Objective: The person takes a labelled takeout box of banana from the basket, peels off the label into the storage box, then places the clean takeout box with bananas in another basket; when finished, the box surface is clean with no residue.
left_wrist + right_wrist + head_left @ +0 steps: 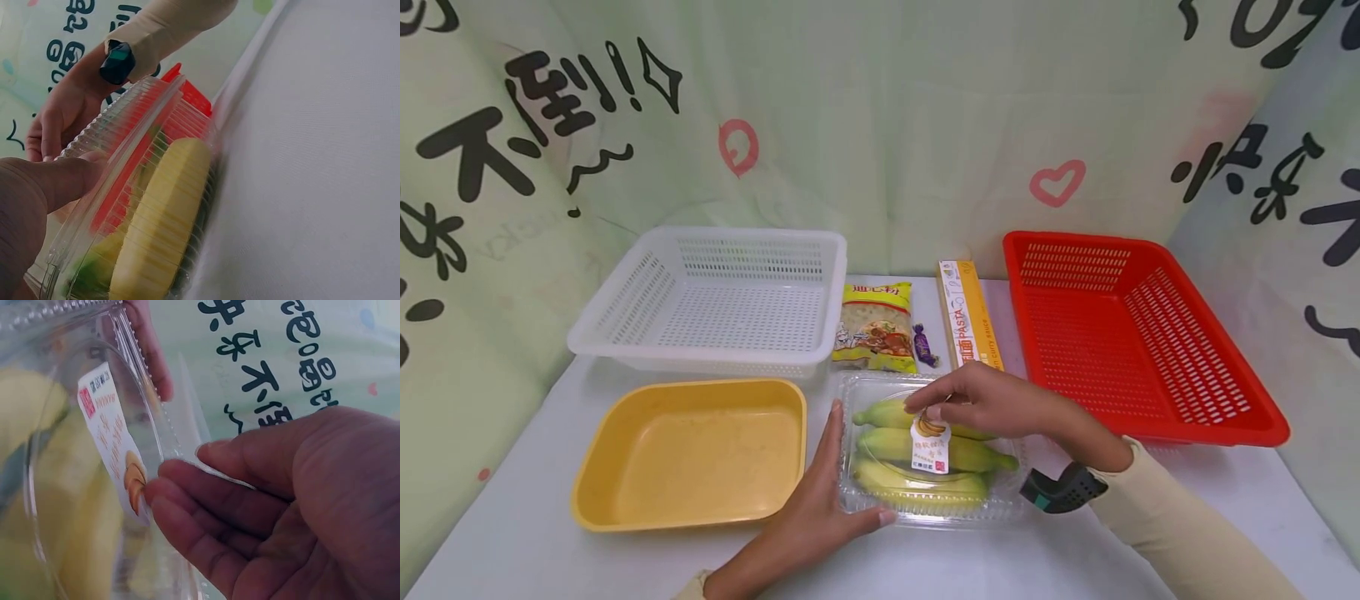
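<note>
A clear plastic box of bananas (pixel 955 454) lies on the white table in front of me, its lid on, with a white label (pixel 930 450) picturing bananas. My left hand (pixel 820 492) holds the box's left side, fingers along that side and thumb at the front edge. In the left wrist view the left thumb (pixel 69 178) lies over the lid's rim; the other fingers are mostly hidden. My right hand (pixel 981 400) is over the lid with loosely bent fingers. Its fingertips (pixel 164 503) touch or nearly touch the label's end, and the thumb stands apart from them.
Behind the box lie a noodle bag (pixel 876 329), a small purple-wrapped sweet (pixel 923 346) and a pasta box (pixel 968 317). A white basket (pixel 707 358) stands back left, a yellow tub (pixel 688 525) front left, a red basket (pixel 1225 433) at right. A printed curtain (pixel 887 125) hangs behind.
</note>
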Action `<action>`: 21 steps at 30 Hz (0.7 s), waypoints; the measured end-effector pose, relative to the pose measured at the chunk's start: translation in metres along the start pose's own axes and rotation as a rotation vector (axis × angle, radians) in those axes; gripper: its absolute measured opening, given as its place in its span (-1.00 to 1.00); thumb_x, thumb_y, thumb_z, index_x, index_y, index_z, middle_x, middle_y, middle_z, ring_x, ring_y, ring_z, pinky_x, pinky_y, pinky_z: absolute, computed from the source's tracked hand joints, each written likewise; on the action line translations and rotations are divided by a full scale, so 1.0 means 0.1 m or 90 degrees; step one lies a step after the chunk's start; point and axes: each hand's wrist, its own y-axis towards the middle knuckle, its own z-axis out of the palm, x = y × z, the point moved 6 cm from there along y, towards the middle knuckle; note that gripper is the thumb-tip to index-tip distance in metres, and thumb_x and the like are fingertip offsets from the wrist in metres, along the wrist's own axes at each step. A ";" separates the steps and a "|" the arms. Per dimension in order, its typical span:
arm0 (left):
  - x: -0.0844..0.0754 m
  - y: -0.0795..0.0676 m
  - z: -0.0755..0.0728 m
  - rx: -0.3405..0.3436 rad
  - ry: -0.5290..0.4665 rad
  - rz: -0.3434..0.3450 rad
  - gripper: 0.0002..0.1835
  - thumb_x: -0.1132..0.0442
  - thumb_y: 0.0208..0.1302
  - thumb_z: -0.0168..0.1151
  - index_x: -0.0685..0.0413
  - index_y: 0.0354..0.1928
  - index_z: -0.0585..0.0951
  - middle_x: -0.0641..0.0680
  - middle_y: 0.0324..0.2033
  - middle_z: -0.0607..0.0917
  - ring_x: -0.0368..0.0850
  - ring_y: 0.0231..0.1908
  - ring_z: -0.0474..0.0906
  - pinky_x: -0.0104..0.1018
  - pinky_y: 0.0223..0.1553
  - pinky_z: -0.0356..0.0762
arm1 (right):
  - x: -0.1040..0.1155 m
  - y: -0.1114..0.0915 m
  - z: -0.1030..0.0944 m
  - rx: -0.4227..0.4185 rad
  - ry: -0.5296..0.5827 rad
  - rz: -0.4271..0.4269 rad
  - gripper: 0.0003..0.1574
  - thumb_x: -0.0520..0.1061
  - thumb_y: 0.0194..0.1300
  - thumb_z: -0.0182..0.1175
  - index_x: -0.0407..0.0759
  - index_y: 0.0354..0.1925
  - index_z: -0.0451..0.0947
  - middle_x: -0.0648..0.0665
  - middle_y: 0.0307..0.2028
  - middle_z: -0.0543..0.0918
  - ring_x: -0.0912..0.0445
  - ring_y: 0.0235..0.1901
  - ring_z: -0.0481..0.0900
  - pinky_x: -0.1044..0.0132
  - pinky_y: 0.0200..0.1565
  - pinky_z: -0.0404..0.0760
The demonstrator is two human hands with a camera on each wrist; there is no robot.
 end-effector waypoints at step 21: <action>0.00 0.01 0.00 -0.005 0.005 -0.001 0.41 -0.01 -0.08 0.59 -0.11 0.54 -0.34 -0.10 0.52 -0.26 -0.19 0.45 -0.26 0.01 0.39 -0.12 | 0.02 -0.03 -0.06 -0.061 -0.101 0.006 -0.72 -0.27 0.32 0.22 -0.22 -0.01 0.69 -0.05 -0.12 0.72 0.12 -0.25 0.57 0.37 -0.31 0.59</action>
